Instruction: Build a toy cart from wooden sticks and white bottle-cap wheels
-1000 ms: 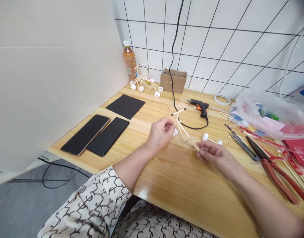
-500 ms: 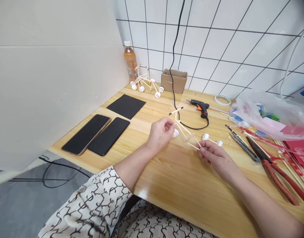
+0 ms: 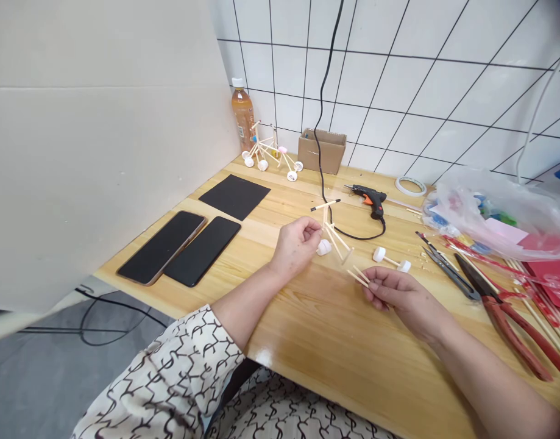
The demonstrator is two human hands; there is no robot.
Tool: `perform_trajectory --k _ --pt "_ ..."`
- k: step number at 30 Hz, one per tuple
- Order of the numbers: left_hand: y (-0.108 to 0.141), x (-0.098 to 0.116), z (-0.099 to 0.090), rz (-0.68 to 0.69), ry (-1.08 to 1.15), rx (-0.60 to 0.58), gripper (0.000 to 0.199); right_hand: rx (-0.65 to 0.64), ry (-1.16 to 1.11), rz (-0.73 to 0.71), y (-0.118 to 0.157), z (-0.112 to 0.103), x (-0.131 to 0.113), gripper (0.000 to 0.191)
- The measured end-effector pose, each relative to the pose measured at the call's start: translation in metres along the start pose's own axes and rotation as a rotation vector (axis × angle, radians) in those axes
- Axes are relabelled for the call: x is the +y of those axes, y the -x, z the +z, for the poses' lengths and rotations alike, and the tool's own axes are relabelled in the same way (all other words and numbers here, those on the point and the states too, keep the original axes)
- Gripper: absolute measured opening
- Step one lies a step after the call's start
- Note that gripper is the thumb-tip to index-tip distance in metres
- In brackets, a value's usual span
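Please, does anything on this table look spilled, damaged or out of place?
No liquid spill or clear damage shows. Only the right side looks somewhat untidy: small pale scraps are scattered beside the grey tool, and the red-handled tool lies close to loose sticks.

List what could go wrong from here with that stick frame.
1. The frame is thin and the left hand pinches it near one end, so it might twist or break if pressed.
2. The two sticks jutting from the right hand are apart from the frame and could slip out of line.
3. The wheel pair lies close to the right hand, so it may get knocked.
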State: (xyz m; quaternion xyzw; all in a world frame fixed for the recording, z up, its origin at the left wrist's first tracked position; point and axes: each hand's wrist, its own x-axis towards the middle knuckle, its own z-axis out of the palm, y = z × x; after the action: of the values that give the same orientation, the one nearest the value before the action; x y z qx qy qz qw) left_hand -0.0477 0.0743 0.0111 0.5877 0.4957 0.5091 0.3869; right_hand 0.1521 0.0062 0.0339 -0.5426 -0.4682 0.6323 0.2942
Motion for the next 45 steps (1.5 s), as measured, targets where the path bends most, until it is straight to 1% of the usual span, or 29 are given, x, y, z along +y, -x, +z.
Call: perform_trajectory --k 5,11,16,22,29,33,41,45 --pt "0.0 0.002 0.0 -0.048 0.053 -0.02 0.007 -0.081 -0.077 0.002 0.002 0.0 -0.002 0.025" --pt "-0.003 0.005 -0.001 -0.141 0.178 -0.066 0.002 -0.048 -0.158 -0.039 0.002 0.002 -0.004 0.023" --pt "-0.008 0.007 -0.002 -0.252 0.261 -0.172 0.002 -0.05 -0.195 -0.062 0.002 0.006 -0.003 0.026" --pt "-0.013 0.004 -0.002 -0.339 0.287 -0.35 0.004 -0.044 -0.241 -0.058 0.003 0.005 -0.004 0.024" --pt "-0.013 -0.002 0.002 -0.363 0.23 -0.5 0.006 -0.08 -0.239 -0.041 0.007 0.005 -0.004 0.025" --pt "-0.013 -0.004 0.003 -0.355 0.166 -0.563 0.008 -0.108 -0.224 -0.046 0.008 0.007 -0.003 0.025" --pt "-0.015 -0.001 0.002 -0.292 0.008 -0.631 0.013 -0.183 -0.206 -0.031 0.005 0.014 0.002 0.027" --pt "-0.017 -0.007 0.004 -0.237 -0.051 -0.686 0.014 -0.216 -0.211 -0.043 0.004 0.017 0.006 0.026"
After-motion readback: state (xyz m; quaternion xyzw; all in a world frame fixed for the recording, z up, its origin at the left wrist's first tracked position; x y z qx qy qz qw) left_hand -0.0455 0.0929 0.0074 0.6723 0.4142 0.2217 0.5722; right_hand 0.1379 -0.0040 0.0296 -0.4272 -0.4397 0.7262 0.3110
